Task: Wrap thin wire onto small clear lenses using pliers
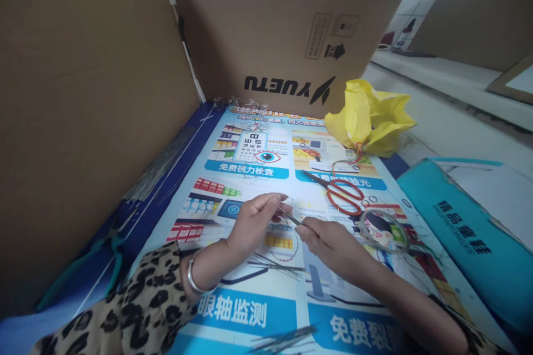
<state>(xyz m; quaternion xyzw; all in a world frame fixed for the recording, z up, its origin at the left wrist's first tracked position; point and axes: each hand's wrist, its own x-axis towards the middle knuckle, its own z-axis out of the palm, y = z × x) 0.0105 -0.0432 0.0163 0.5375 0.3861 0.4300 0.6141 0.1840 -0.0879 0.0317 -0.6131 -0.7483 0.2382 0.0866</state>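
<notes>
My left hand (259,221) is closed in a pinch near the middle of the poster, on something too small to make out. My right hand (327,239) is wrapped round a thin dark metal tool (291,218), whose tip points at the left fingertips. A thin wire loop (296,249) hangs below the hands. Short dark wires (278,266) lie under them on the printed poster (237,310), and another bundle (287,338) lies at the front edge. Red-handled scissors (345,197) rest beyond my right hand, beside a roll of clear tape (383,231).
Teal-handled pliers (112,249) and a bundle of thin wires (156,172) lie at the left. Cardboard walls (266,28) stand behind and left. Crumpled yellow paper (368,116) sits at the back right, a teal box (466,233) at the right.
</notes>
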